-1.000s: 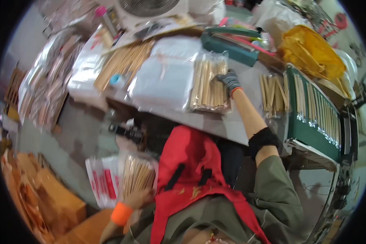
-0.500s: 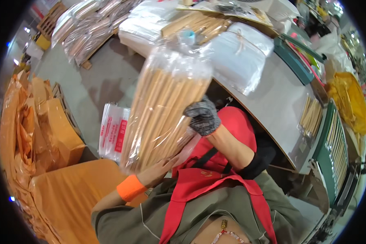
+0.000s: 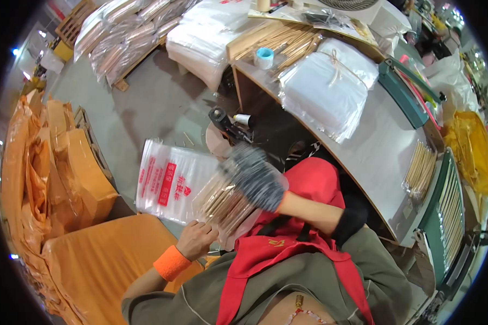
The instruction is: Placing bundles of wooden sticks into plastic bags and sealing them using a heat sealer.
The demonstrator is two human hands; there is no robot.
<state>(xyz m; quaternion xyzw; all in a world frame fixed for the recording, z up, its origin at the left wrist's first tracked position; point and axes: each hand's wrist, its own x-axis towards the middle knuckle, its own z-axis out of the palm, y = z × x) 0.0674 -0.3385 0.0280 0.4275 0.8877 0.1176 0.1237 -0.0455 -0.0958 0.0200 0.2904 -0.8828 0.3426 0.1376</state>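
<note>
A clear plastic bag of long wooden sticks is in front of my lap, tilted so that the sticks look short. My left hand, with an orange wristband, is closed at its lower near edge, fingers curled against the plastic. My right hand, in a grey knitted glove, is over the bag's upper right part; motion smears its fingers, so its grip does not show. Just left of and beyond the bag lies a stack of clear plastic bags with red print.
An orange-covered surface is at my near left, with orange wrapped bundles beyond. The grey worktable on my right bears tied clear bags, a tape roll and green sealers. A black device stands ahead.
The bag of sticks has tipped down from its raised, full-length view. My gloved right hand has moved down and left. My left hand's fingers, stretched along the bag before, are now curled.
</note>
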